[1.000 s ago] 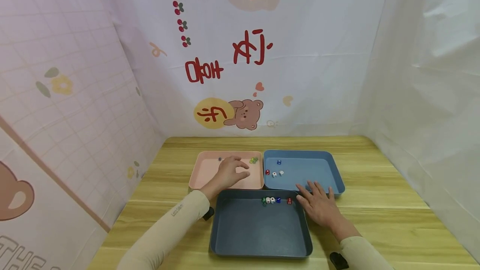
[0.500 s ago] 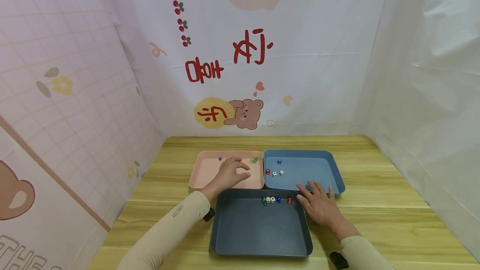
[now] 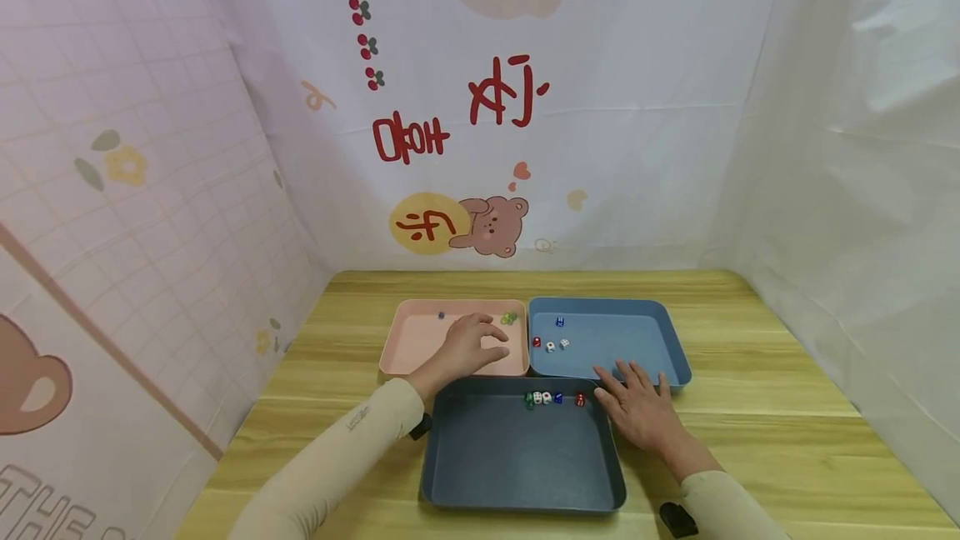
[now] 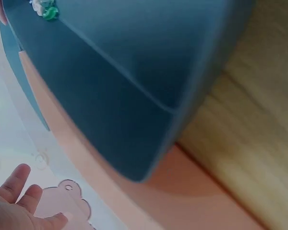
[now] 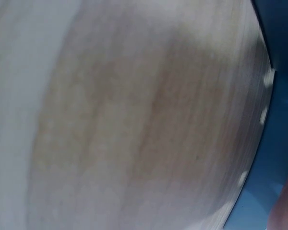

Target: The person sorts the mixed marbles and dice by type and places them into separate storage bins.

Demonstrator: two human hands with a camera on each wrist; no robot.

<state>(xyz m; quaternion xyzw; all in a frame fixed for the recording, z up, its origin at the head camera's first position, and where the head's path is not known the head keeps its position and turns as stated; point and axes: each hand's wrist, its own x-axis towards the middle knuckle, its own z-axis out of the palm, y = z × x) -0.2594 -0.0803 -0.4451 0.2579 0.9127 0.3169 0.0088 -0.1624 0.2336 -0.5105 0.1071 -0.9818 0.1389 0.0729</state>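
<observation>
My left hand (image 3: 468,346) hovers over the pink tray (image 3: 411,340), thumb and fingers bent but apart, with nothing between them. The left wrist view shows its spread fingers (image 4: 20,178) beyond the dark tray. Behind that hand lie a few yellow-green pieces (image 3: 508,318) and a small blue piece (image 3: 441,316); the hand covers part of the tray floor. My right hand (image 3: 641,411) rests with spread fingers across the front rim of the blue tray (image 3: 615,332), its thumb by the dark tray's back right corner. Only a blurred finger (image 5: 284,206) shows in the right wrist view.
The dark tray (image 3: 517,457) stands in front, a red die (image 3: 580,399), a blue die (image 3: 558,397), white dice (image 3: 542,397) and green pieces (image 3: 529,400) along its back wall. Red, white and blue dice (image 3: 565,344) lie in the blue tray. Printed cloth (image 3: 637,148) encloses the wooden table (image 3: 757,373).
My left hand has shifted slightly right over the pink tray, its fingers still apart. The right hand keeps its place. The head view has tilted a little.
</observation>
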